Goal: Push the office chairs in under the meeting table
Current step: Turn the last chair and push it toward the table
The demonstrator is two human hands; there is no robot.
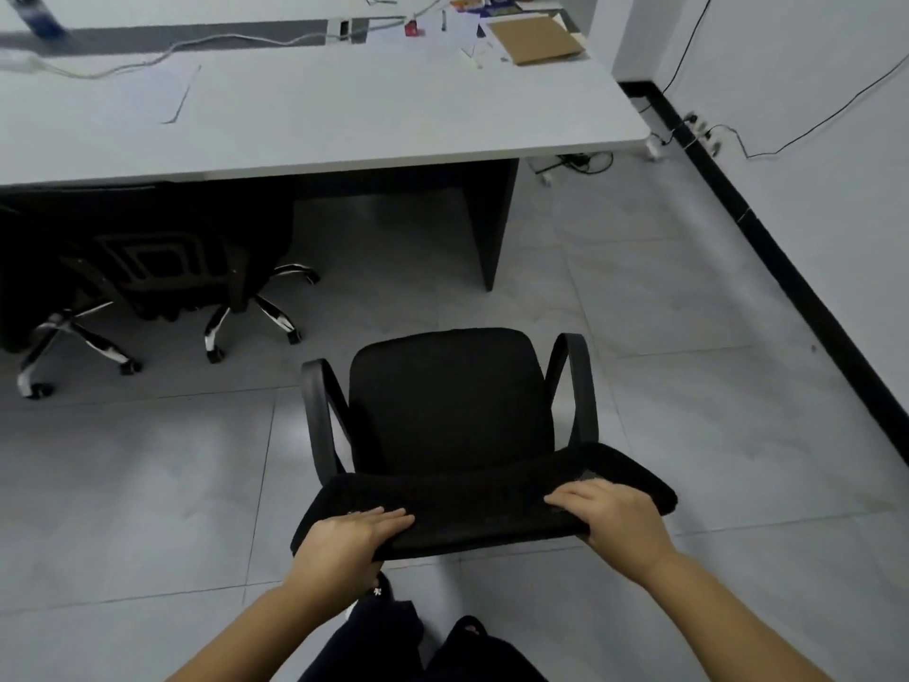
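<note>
Both forearms are bare all the way to the lower edge of view; no sleeve, watch, ring or band shows on the left hand [351,531] or the right hand [617,519]. The fingers look short, the nails plain and unpainted. Below the grip, between the arms, dark navy trousers [393,647] cover the legs. Dark footwear [381,590] with a small white mark sits under the left wrist.
</note>
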